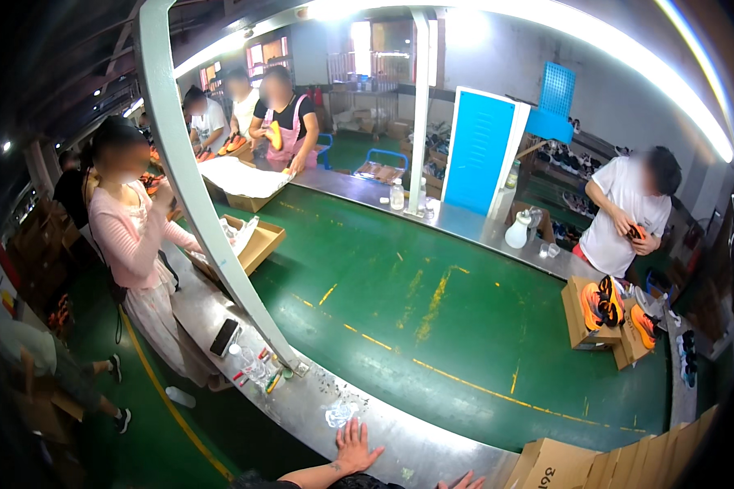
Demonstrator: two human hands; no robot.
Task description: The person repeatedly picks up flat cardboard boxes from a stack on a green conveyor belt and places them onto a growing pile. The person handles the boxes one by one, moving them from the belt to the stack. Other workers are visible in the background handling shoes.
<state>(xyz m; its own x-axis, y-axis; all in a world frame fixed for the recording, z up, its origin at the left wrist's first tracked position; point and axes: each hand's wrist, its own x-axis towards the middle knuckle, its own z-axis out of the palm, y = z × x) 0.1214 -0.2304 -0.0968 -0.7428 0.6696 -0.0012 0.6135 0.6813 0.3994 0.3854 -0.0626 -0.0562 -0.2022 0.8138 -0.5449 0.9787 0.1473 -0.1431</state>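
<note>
Two hands resting empty: left hand (355, 447) lying flat, fingers spread, on steel table (432, 452); right hand (465, 482) barely showing, grip unreadable. Crumpled clear wrapper (340, 413) sitting just beside left fingertips, likely getting brushed off table edge.

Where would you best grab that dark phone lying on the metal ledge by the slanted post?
Probably by its two long edges, coming from above. The phone lies flat on the metal ledge, so only its thin sides offer a hold. The slanted post stands close on one side, and small items crowd its near end.
</note>
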